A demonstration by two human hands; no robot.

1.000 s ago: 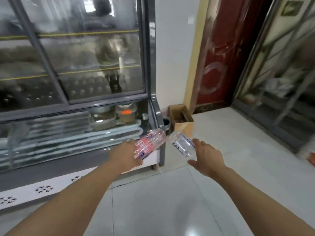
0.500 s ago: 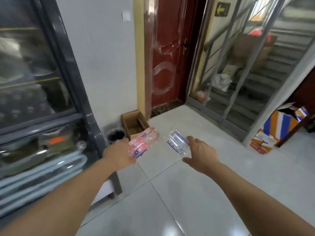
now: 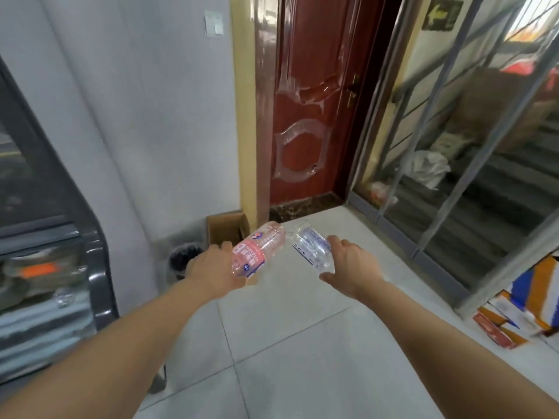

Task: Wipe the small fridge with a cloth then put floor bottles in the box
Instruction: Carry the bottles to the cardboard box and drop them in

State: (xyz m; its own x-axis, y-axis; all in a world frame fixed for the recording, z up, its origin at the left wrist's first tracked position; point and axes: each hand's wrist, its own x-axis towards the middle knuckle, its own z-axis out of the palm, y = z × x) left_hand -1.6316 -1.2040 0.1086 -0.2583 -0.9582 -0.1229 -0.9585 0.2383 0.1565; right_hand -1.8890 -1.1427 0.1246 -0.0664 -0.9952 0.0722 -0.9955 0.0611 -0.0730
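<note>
- My left hand (image 3: 216, 269) was out at the middle of the frame, fingers wrapped round the base end of the pink-label bottle (image 3: 259, 249), which lay tilted with its far end pointing up and to the right.
- Right hand (image 3: 352, 269) sat just right of centre, gripping the clear bottle with blue print (image 3: 312, 248); that one angled up and to the left.
- The two bottles' far ends came close together near frame centre; couldn't tell if they touched.
- The cardboard box (image 3: 227, 228) stood open on the floor right above my left hand in the picture, against the white wall (image 3: 136, 116) beside the yellow door frame.
- A small dark bin (image 3: 183, 258) was just left of the box, partly behind my left hand.
- The fridge (image 3: 51, 237) filled the left edge, dark frame and glass front, pretty blurry.
- The red door (image 3: 314, 95) was top centre, and a glass partition (image 3: 472, 146) ran down the right side.
- Some orange, blue and white cartons (image 3: 526, 309) sat on the tiled floor (image 3: 302, 358) at the right edge.
</note>
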